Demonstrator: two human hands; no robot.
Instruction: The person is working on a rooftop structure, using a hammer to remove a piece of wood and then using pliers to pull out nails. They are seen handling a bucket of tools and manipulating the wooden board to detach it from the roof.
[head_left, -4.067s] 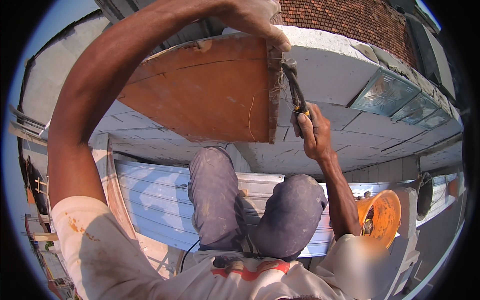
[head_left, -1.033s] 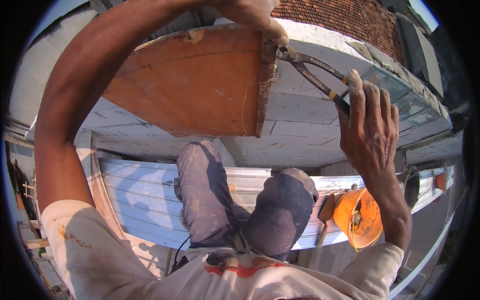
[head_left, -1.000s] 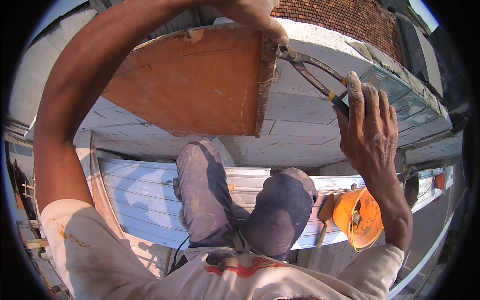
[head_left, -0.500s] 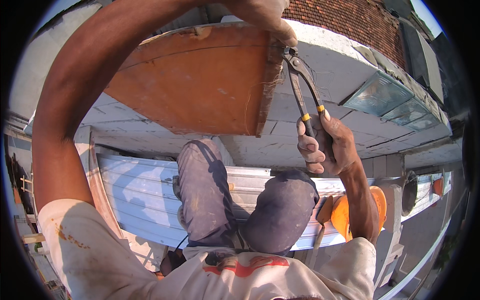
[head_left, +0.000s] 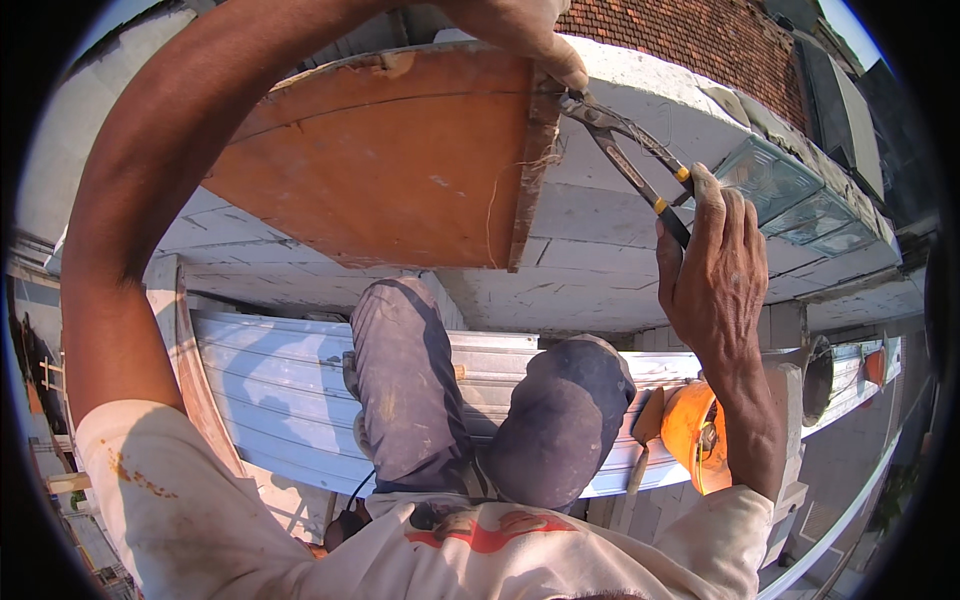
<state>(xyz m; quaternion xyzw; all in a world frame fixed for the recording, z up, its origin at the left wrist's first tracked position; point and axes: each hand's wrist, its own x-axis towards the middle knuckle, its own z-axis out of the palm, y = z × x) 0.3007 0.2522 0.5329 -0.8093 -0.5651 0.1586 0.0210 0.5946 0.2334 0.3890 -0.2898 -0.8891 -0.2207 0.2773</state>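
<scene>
My right hand [head_left: 720, 255] is closed around the handles of end-cutting nippers [head_left: 632, 165], which have dark grips with yellow bands. Their jaws are at the upper right corner of an orange-brown formwork board [head_left: 390, 170], just below my left hand [head_left: 520, 30]. That hand is curled at the board's top edge, partly cut off by the picture's upper rim. One digit points down beside the jaws, and whatever the hand grips is hidden. Thin wire [head_left: 665, 135] loops near the nippers, and another strand hangs down the board's face.
White block wall [head_left: 600, 235] runs behind the board, with glass blocks [head_left: 790, 190] set in at right. Below my bent knees lie corrugated metal sheets [head_left: 270, 390]. An orange helmet [head_left: 690, 430] and a trowel [head_left: 648, 420] rest by my right forearm.
My right hand has moved right and slightly up, turning its back into view. The nippers' handles have swung right with it, while the jaws stay by the board's corner. My left hand has barely shifted.
</scene>
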